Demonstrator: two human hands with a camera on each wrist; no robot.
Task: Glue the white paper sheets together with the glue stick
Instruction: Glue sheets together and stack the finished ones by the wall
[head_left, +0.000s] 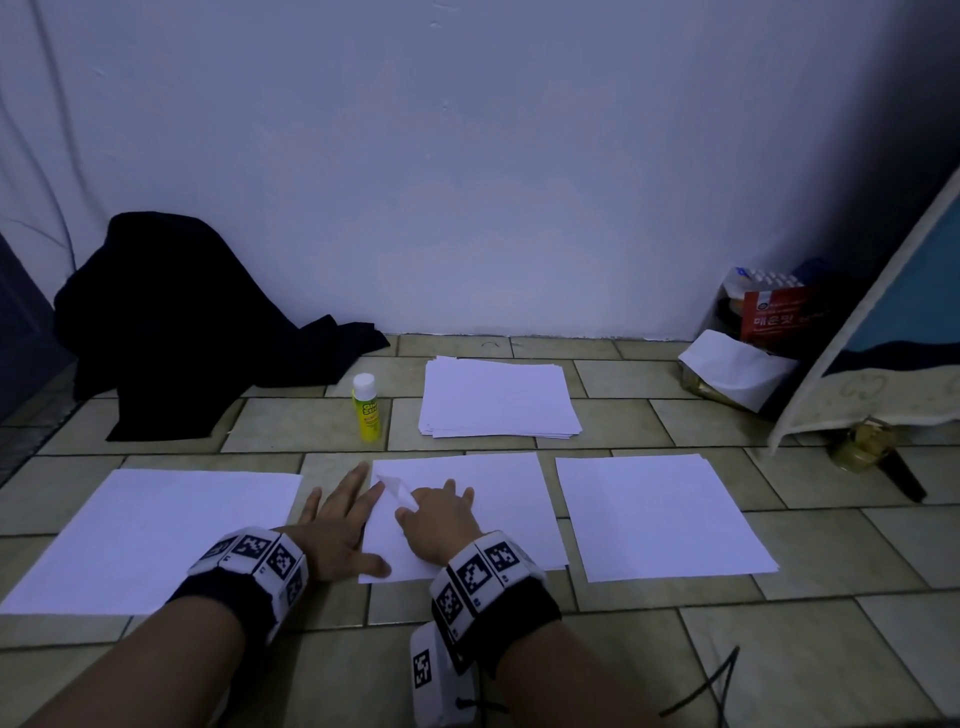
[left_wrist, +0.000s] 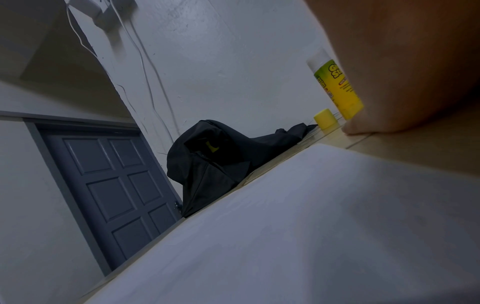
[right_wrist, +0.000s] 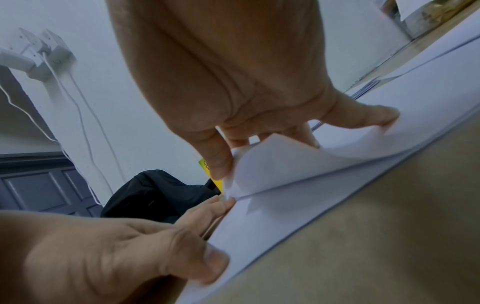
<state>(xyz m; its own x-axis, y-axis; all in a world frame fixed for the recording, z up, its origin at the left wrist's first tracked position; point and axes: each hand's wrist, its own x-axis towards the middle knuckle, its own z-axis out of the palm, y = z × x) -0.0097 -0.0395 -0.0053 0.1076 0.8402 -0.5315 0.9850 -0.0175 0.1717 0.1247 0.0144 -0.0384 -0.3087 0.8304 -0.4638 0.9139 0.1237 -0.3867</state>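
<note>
Three white sheets lie in a row on the tiled floor: a left sheet (head_left: 145, 530) (left_wrist: 311, 226), a middle sheet (head_left: 493, 493) and a right sheet (head_left: 654, 514). My right hand (head_left: 436, 519) (right_wrist: 233, 72) pinches the middle pile's top sheet by its near-left corner (head_left: 397, 491) (right_wrist: 285, 164) and lifts it off the sheet below. My left hand (head_left: 337, 519) (right_wrist: 116, 246) lies flat with spread fingers at that pile's left edge, thumb pressing the lower sheet. The yellow glue stick (head_left: 367, 410) (left_wrist: 340, 88), white-capped, stands upright beyond my hands, untouched.
A stack of white paper (head_left: 498, 397) lies behind the middle sheet. A black cloth (head_left: 182, 322) is heaped against the wall at the left. Boxes (head_left: 769, 306), a leaning panel (head_left: 883, 338) and a jar (head_left: 857, 441) fill the right corner. A grey door (left_wrist: 111, 195) stands at the left.
</note>
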